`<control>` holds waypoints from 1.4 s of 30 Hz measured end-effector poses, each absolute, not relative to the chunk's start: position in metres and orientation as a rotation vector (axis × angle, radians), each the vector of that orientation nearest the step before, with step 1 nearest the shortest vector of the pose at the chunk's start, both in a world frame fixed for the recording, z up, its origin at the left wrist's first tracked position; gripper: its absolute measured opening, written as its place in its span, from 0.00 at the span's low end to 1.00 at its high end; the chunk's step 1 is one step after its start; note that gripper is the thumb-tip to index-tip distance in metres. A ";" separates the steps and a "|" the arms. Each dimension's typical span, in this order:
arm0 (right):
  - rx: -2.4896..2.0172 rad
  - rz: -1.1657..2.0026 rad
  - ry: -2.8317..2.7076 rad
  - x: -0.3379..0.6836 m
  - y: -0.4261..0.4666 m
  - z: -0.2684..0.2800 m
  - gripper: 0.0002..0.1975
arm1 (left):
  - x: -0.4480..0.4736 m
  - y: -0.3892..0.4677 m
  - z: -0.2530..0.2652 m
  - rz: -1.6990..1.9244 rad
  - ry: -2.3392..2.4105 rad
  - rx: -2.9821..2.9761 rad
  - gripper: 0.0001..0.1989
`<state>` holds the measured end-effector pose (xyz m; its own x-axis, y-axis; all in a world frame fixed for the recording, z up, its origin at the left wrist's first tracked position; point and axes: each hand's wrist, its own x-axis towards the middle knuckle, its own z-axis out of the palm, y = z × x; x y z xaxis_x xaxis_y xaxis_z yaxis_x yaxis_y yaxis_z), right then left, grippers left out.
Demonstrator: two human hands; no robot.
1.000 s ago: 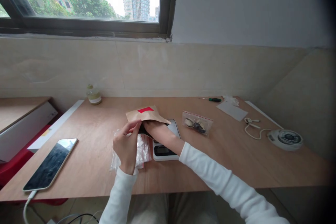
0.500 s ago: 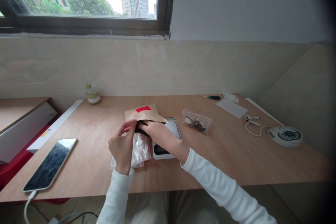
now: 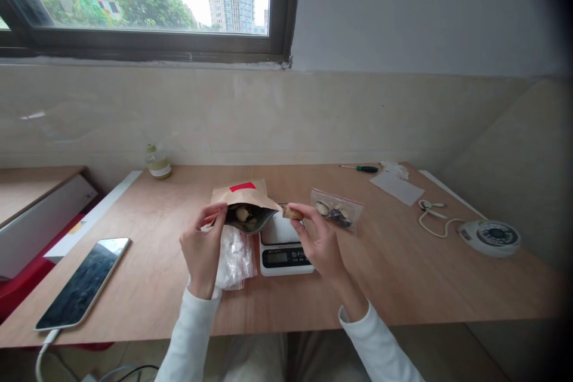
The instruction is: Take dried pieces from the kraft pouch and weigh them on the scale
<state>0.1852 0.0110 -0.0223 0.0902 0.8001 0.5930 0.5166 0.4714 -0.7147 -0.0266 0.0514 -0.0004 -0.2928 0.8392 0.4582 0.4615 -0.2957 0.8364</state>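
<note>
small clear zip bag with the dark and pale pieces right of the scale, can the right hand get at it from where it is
Probably yes: the right hand is beside the small clear zip bag, with bare wooden table between, but its fingertips already pinch a small brown piece.

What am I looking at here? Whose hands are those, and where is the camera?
The camera sits on a person's head and looks down, so you see that person's own two hands at a wooden table under a window. The left hand holds open a brown paper bag with pieces inside. The right hand pinches one small brown piece above a white kitchen scale. Beside the scale lie some clear plastic bags, and behind it a small clear bag with pieces inside. A phone lies far left, a little bottle at the back, and a screwdriver and a round white gadget to the right.
</note>
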 end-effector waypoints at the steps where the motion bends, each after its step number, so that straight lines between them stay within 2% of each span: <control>1: -1.228 0.285 -1.476 0.190 0.012 -0.032 0.13 | -0.027 0.052 0.000 1.618 1.621 1.621 0.10; 5: -1.392 0.267 -1.327 0.199 0.025 -0.067 0.11 | -0.028 0.052 0.000 1.613 1.623 1.619 0.09; 9: -1.457 0.259 -1.515 0.195 0.046 -0.085 0.09 | -0.026 0.052 0.000 1.620 1.629 1.627 0.10; 14: -1.549 0.039 -1.739 0.187 0.060 -0.094 0.09 | -0.027 0.050 0.000 1.619 1.617 1.610 0.10; 17: -1.576 -0.069 -1.712 0.180 0.049 -0.085 0.12 | -0.028 0.049 -0.003 1.610 1.611 1.594 0.10; 21: -1.339 -0.068 -1.598 0.163 0.021 -0.052 0.06 | -0.028 0.050 -0.007 1.617 1.566 1.586 0.09; 23: -1.181 0.000 -1.703 0.150 0.012 -0.035 0.06 | -0.026 0.049 -0.007 1.618 1.538 1.591 0.09; 26: -1.095 0.032 -2.036 0.133 0.014 -0.020 0.12 | -0.024 0.046 -0.008 1.613 1.523 1.600 0.08; 29: -1.227 -0.063 -2.289 0.121 0.031 -0.017 0.19 | -0.024 0.041 -0.011 1.619 1.514 1.614 0.08; 32: -1.383 -0.116 -2.428 0.112 0.052 -0.013 0.23 | -0.024 0.038 -0.015 1.615 1.504 1.637 0.08; 42: -1.581 -0.074 -2.427 0.092 0.089 0.015 0.16 | -0.024 0.041 -0.017 1.612 1.495 1.652 0.08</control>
<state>0.0920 0.0888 0.0151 -0.3836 0.8943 0.2303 0.9067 0.4121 -0.0901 -0.0236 0.0406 -0.0170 -0.2299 0.8522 0.4701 0.4045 -0.3556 0.8426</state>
